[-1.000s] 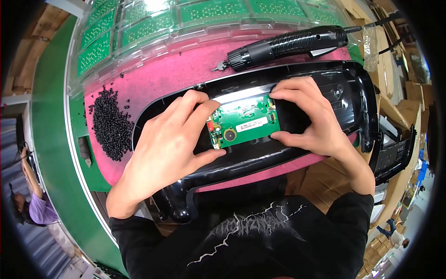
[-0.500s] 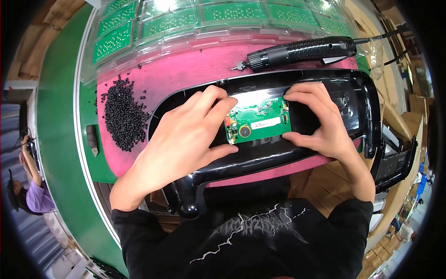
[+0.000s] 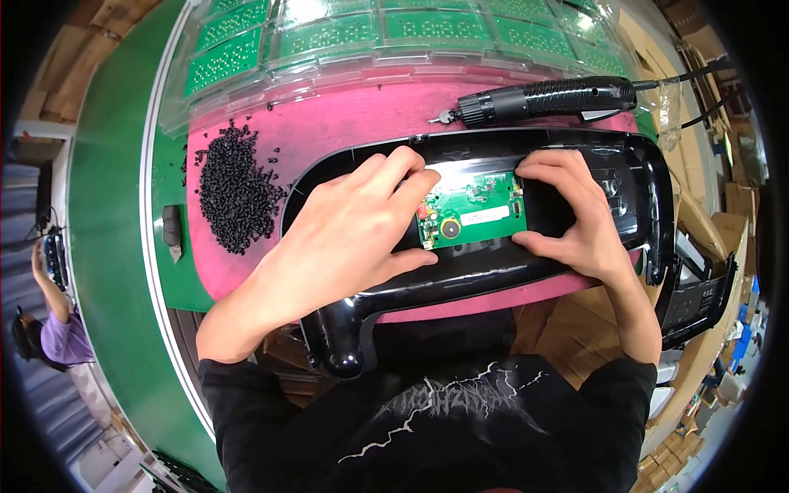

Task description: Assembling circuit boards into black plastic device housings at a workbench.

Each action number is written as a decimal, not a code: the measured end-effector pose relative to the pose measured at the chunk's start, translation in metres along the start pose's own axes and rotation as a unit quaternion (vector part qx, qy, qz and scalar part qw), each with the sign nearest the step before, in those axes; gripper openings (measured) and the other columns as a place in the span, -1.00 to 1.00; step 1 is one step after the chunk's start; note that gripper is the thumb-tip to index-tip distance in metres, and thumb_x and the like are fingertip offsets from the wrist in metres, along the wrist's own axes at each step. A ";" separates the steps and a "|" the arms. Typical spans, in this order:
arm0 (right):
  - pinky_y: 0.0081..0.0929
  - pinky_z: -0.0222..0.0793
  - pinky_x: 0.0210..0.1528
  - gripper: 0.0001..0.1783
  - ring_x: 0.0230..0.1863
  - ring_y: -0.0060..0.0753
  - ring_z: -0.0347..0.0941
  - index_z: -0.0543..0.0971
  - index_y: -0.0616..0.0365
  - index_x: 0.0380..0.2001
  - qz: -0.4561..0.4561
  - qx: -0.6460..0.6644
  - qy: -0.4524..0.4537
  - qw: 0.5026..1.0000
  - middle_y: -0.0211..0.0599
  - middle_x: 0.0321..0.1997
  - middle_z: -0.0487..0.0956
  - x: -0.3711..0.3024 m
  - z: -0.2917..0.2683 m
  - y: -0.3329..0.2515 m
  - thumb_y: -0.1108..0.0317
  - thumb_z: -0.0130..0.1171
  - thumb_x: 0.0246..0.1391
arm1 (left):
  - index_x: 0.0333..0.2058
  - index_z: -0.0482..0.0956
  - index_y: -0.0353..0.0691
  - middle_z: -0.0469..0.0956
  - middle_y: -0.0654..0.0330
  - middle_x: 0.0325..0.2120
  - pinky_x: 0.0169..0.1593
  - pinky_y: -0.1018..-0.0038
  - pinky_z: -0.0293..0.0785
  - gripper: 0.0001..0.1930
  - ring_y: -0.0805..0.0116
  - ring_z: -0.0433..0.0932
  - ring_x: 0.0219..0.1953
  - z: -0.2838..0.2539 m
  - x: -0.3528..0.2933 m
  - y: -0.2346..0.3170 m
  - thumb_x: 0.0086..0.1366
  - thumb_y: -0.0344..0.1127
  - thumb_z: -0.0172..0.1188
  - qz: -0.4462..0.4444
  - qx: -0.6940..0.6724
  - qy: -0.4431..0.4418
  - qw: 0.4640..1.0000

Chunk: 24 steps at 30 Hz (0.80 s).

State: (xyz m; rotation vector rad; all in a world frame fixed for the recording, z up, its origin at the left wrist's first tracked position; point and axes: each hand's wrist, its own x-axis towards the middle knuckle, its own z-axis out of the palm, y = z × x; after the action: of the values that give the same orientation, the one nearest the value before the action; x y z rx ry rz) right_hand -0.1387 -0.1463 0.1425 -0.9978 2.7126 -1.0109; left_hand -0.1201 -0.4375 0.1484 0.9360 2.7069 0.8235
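Observation:
A green circuit board (image 3: 477,205) with a white label, a round buzzer and a red part at its left end lies over the middle of a glossy black plastic housing (image 3: 485,267). My left hand (image 3: 353,218) grips the board's left end between thumb and fingers, covering part of that edge. At the opposite end, my right hand (image 3: 575,209) pinches the corners with thumb and fingertips. Whether the board rests fully on the housing cannot be told.
A black electric screwdriver (image 3: 546,100) lies beyond the housing, its cord running right. Black screws (image 3: 238,189) are heaped on the pink mat (image 3: 337,107). Clear trays of green boards (image 3: 431,30) stand at the back. A dark wrapped blade (image 3: 172,230) lies left. Another person (image 3: 62,337) is far left.
The whole scene has shifted slightly right in the view. Both hands keep their hold on the circuit board, with little visible movement against the housing.

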 end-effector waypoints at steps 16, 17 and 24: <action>-0.49 0.38 -0.16 -0.52 -0.29 -0.47 0.43 0.44 0.09 0.17 0.203 -0.096 0.161 0.961 -0.23 -0.30 0.55 0.024 -0.087 0.054 0.18 0.18 0.24 | -0.27 0.52 -0.33 0.52 0.00 -0.30 -0.19 0.18 0.45 -0.79 -0.05 0.54 -0.20 -0.047 -0.015 -0.035 0.09 -0.52 0.29 -0.142 0.080 0.172 0.972; -0.53 0.38 -0.22 -0.54 -0.36 -0.56 0.40 0.44 0.12 0.14 0.212 -0.085 0.170 0.958 -0.27 -0.35 0.55 0.032 -0.084 0.055 0.18 0.19 0.24 | -0.28 0.51 -0.34 0.52 -0.01 -0.31 -0.18 0.17 0.44 -0.78 -0.07 0.53 -0.20 -0.048 -0.022 -0.046 0.06 -0.55 0.29 -0.159 0.126 0.166 0.965; -0.41 0.32 0.27 -0.27 0.23 -0.24 0.37 0.01 0.35 0.31 0.010 0.248 0.384 0.889 0.01 0.20 0.37 0.089 -0.023 0.001 0.46 0.18 0.23 | -0.35 0.56 -0.35 0.57 -0.10 -0.39 -0.19 0.10 0.46 -0.83 -0.15 0.56 -0.25 -0.048 -0.039 -0.066 0.02 -0.57 0.27 -0.254 0.129 0.071 0.956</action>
State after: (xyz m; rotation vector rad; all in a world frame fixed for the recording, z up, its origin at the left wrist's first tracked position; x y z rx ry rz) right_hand -0.2160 -0.1865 0.1723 -0.5298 2.6629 -2.3445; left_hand -0.1390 -0.5254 0.1511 0.1839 3.0180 0.4535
